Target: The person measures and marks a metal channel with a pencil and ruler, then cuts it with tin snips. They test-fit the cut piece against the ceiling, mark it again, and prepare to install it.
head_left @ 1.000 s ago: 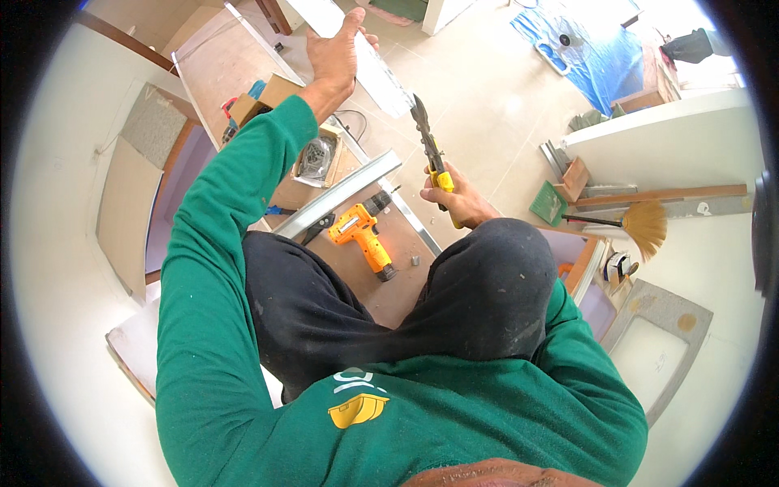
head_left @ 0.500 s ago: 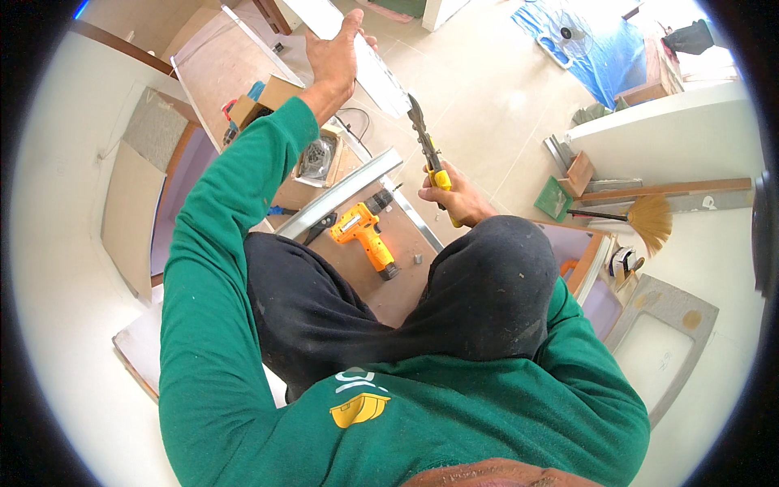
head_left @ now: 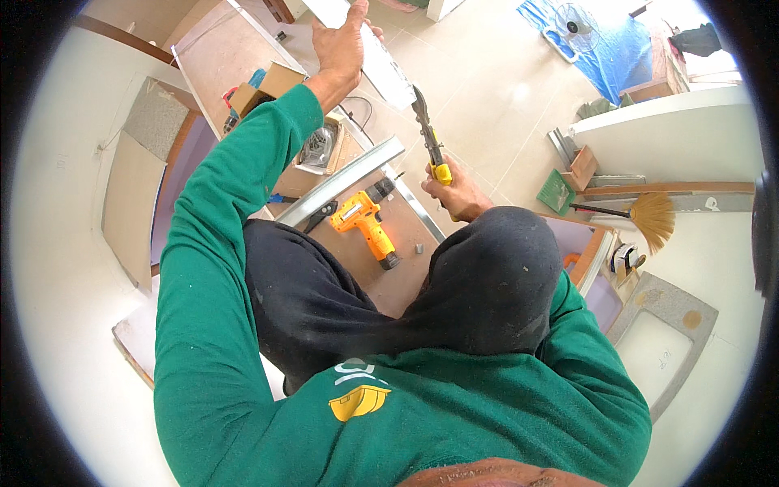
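A long white metal strip (head_left: 383, 71) extends from the top edge of the view toward the middle. My left hand (head_left: 339, 50) is closed around it, thumb along the near face. In my right hand (head_left: 462, 193) is a pair of tin snips (head_left: 428, 130) with yellow handles and dark jaws. The jaws meet the strip's near end; whether they bite into it is too small to tell. Below, between my knees, an orange cordless drill (head_left: 365, 226) lies on a brown board, beside a galvanized metal channel (head_left: 345, 180).
Left of the channel are an open cardboard box (head_left: 280, 83) and a box of small dark hardware (head_left: 320, 148). Dark-bladed cutters (head_left: 320, 215) lie by my left knee. To the right are a broom (head_left: 652, 221) and green dustpan (head_left: 556, 192). A fan (head_left: 576, 28) stands far right.
The strip's near end and the snips' jaws have shifted slightly right in view. My right fingers look wrapped more closely around the yellow handles. My left hand keeps its hold.
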Action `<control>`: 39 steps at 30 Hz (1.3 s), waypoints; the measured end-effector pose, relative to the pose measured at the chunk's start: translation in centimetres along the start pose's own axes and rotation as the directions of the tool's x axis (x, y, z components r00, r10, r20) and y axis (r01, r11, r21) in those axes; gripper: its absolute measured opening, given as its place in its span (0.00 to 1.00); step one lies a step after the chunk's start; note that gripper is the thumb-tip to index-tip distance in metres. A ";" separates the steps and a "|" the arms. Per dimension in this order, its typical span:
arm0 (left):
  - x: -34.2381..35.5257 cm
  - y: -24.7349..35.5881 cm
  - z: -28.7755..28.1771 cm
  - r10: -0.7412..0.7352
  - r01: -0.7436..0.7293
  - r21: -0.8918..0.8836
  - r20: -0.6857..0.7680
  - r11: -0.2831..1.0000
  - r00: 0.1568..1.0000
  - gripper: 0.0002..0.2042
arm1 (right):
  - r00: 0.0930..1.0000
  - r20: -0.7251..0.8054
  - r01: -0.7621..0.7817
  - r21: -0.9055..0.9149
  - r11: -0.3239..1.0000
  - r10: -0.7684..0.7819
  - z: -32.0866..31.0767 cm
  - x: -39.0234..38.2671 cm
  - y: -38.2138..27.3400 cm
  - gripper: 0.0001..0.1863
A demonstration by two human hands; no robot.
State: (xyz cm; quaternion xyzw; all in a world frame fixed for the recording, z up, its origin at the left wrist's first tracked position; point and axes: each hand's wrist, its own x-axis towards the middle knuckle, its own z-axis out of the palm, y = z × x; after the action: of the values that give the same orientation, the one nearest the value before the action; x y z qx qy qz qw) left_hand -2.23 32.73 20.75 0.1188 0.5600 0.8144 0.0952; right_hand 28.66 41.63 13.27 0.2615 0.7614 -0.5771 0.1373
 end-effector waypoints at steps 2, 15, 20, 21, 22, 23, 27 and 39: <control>-0.1 -0.9 0.0 0.078 -0.076 0.037 -0.036 0.996 0.996 0.24 | 0.997 -0.058 0.047 -0.032 0.998 -0.048 0.4 0.6 1.3 0.17; 0.9 -0.6 -2.1 -0.078 0.078 0.067 0.001 0.995 0.997 0.22 | 0.987 0.156 -0.035 0.378 0.925 -0.026 0.0 -2.2 0.8 0.32; 3.0 1.1 -5.1 0.054 -0.069 0.340 0.055 0.938 0.997 0.20 | 0.983 0.175 -0.032 -0.150 0.988 0.058 -0.7 -1.0 3.2 0.44; 3.0 1.2 -5.6 0.085 -0.106 0.330 0.077 0.938 0.993 0.18 | 0.982 0.170 -0.022 -0.335 0.942 0.083 -0.9 -0.7 3.2 0.45; 3.5 1.5 -6.9 0.126 -0.147 0.326 0.085 0.934 0.988 0.17 | 0.966 0.252 0.063 -0.417 0.907 0.049 -1.4 -0.3 1.6 0.46; 4.0 1.6 -8.0 0.163 -0.188 0.317 0.102 0.930 0.981 0.16 | 0.958 0.287 0.177 -0.504 0.845 -0.029 -1.7 -0.1 0.2 0.46; 5.1 2.4 -10.8 0.161 -0.172 0.419 0.062 0.892 0.985 0.11 | 0.807 0.544 0.581 -0.664 0.471 -0.228 -2.7 3.5 -4.5 0.47; 2.4 4.1 -13.4 0.071 -0.074 0.393 0.022 0.916 0.997 0.17 | 0.496 0.804 0.868 -0.460 0.184 -0.327 9.5 7.1 -4.5 0.51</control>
State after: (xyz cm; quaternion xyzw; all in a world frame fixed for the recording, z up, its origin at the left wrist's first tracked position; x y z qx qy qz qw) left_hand -8.59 20.04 20.13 0.1592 0.7071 0.6877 0.0412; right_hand 19.40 33.43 10.48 -0.3579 0.8957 -0.1757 0.1970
